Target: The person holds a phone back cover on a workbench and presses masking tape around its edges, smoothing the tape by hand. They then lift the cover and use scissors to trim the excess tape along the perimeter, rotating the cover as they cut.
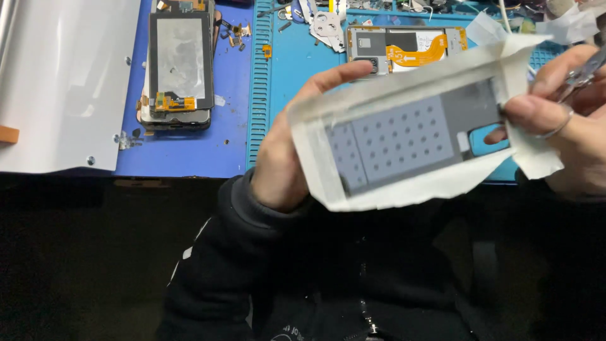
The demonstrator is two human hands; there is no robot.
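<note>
Adhesive sheet (404, 142) held up – left hand (284, 158) behind, right hand (562, 120) w/ tweezers (584, 74).

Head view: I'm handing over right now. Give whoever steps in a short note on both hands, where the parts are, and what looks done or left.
Left hand: holds the grey sheet in its white backing paper from behind, lifted above the blue mat.
Right hand: pinches the sheet's right end and also holds tweezers.
On the mat: an opened phone with an orange ribbon cable behind the sheet, and a screen panel lying on another phone to the left, with small loose parts nearby.
Done: phone is open.
Left: the sheet sits in its backing, not yet peeled off.
</note>
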